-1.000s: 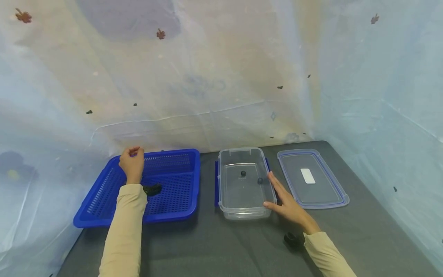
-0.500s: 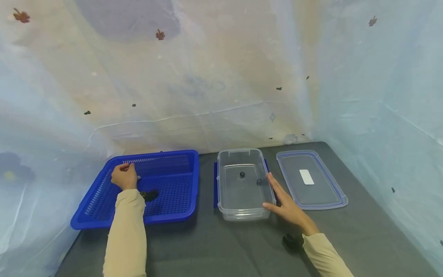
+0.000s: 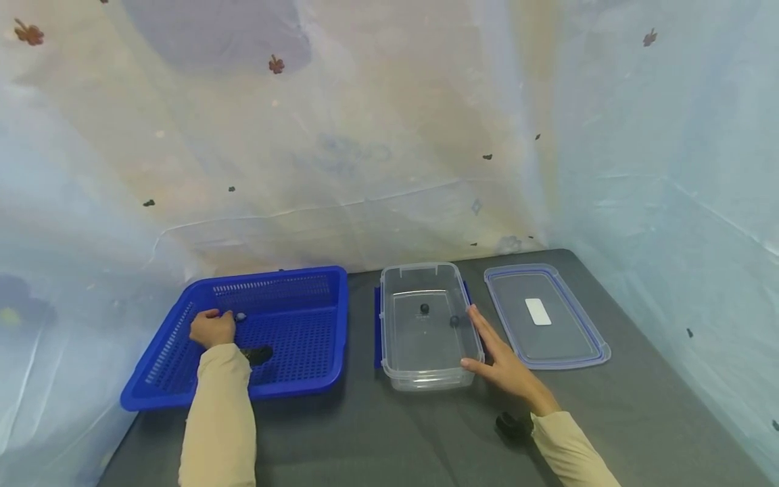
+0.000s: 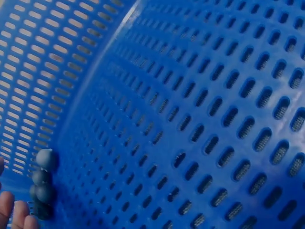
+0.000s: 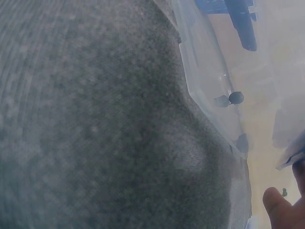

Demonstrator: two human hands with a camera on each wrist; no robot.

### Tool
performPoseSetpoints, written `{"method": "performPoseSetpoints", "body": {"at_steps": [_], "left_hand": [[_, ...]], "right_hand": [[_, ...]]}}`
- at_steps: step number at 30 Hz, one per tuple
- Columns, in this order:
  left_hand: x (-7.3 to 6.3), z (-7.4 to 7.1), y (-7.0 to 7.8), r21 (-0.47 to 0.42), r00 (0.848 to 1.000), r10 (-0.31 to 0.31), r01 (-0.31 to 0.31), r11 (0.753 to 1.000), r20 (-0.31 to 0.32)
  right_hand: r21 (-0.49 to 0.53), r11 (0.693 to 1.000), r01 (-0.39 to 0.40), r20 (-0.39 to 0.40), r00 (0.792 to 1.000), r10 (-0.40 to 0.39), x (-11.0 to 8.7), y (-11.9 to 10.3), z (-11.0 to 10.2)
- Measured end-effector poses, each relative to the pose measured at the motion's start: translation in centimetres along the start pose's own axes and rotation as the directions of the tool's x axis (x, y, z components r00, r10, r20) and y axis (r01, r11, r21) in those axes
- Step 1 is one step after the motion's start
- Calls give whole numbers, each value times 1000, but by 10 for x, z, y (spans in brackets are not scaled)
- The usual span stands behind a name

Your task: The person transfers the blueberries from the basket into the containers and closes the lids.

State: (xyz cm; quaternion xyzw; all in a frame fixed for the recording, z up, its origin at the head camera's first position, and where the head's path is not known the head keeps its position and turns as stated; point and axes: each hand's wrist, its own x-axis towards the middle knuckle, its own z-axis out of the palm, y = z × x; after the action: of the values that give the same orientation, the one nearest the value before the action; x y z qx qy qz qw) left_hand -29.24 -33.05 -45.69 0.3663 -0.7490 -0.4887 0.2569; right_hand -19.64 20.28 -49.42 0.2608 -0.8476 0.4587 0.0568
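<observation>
In the head view my left hand (image 3: 213, 329) reaches down inside the left part of a blue plastic basket (image 3: 307, 389). Beside its fingertips is a small blue-grey ball (image 3: 240, 316). The left wrist view shows several such balls, like blueberries (image 4: 45, 193), clustered in the basket's corner, my fingers (image 4: 20, 212) close to them and apart from the thumb. My right hand (image 3: 508, 365) rests with fairly straight fingers against the right side of a clear plastic food container (image 3: 420, 348). Two dark balls (image 3: 424, 308) are inside it.
A clear lid (image 3: 566, 338) with a blue seal and white label lies right of the container. Blue side clips (image 3: 378, 328) hang on the container. A grey cloth (image 3: 395, 439) covers the table; a patterned curtain (image 3: 365, 135) stands behind.
My left hand has moved down from above the basket's back left into it, towards the balls, and a ball now shows beside its fingers. My right hand stays on the container.
</observation>
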Motion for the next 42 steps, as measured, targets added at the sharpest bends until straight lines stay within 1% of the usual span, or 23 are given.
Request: {"method": "performPoseSetpoints", "body": {"at_steps": [2, 4, 8, 9, 13, 18, 25, 30, 33, 39, 41, 42], "left_hand": [[-3, -1, 0, 27, 999, -18, 17, 999, 30], [-6, -2, 0, 68, 999, -20, 17, 998, 45], [-10, -1, 1, 170, 997, 1, -13, 985, 73], [-10, 0, 0, 184, 996, 3, -19, 983, 84], [-5, 1, -6, 194, 991, -8, -19, 981, 133], [1, 0, -11, 213, 987, -13, -22, 977, 161], [3, -1, -12, 222, 976, -73, 26, 975, 206], [8, 0, -17, 214, 974, -91, 46, 976, 209], [9, 0, -17, 226, 974, -92, 44, 973, 207], [9, -2, -14, 285, 974, -69, 5, 958, 215], [10, -3, -14, 324, 971, -52, -27, 946, 233], [11, -3, -14, 359, 968, -36, -57, 932, 247]], "right_hand": [[1, 1000, 2, -1, 1000, -2, -1, 0, 1], [7, 1000, 5, -4, 1000, -5, -1, -1, 1], [13, 1000, 16, -13, 1000, -15, -2, -1, 1], [15, 1000, 17, -14, 1000, -17, -2, -1, 1], [16, 1000, 26, -19, 999, -26, -3, 0, 2], [7, 1000, 25, -20, 999, -25, -4, 4, 4], [7, 1000, 21, -21, 1000, -21, -4, 5, 3], [9, 1000, 26, -17, 1000, -26, -2, 7, 2], [11, 1000, 25, -11, 1000, -25, -2, 6, 1], [20, 999, 27, -2, 1000, -27, -1, 2, 1], [26, 999, 27, -6, 1000, -27, -1, 1, 1], [24, 999, 26, -6, 1000, -26, -1, 1, 1]]}}
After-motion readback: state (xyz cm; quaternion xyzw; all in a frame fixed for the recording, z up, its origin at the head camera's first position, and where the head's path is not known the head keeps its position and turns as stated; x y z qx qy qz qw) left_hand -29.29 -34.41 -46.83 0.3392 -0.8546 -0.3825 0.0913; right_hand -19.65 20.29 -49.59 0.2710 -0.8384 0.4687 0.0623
